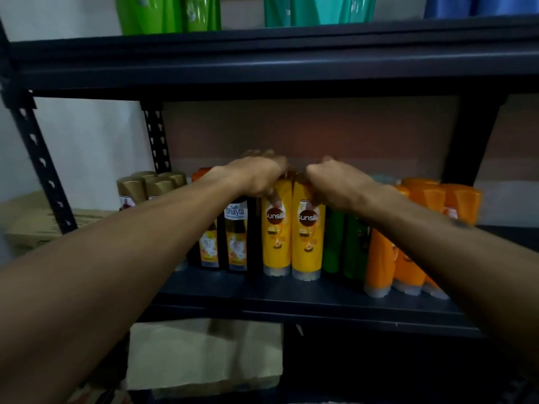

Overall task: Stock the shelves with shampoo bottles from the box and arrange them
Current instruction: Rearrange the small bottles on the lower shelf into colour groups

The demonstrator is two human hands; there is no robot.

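Two yellow Sunsilk bottles stand side by side on the middle shelf (291, 298). My left hand (259, 176) grips the top of the left yellow bottle (276, 237), thumb down its front. My right hand (332, 185) grips the top of the right yellow bottle (308, 243) the same way. Both bottles rest upright on their caps, touching each other. My forearms reach in from the bottom corners.
Dark Safi Shayla bottles (236, 234) and gold-capped bottles (145, 188) stand to the left; green bottles (347, 243) and orange bottles (408, 252) to the right. Green, teal and blue pouches sit on the upper shelf (262, 53). A cardboard box (204, 354) sits below.
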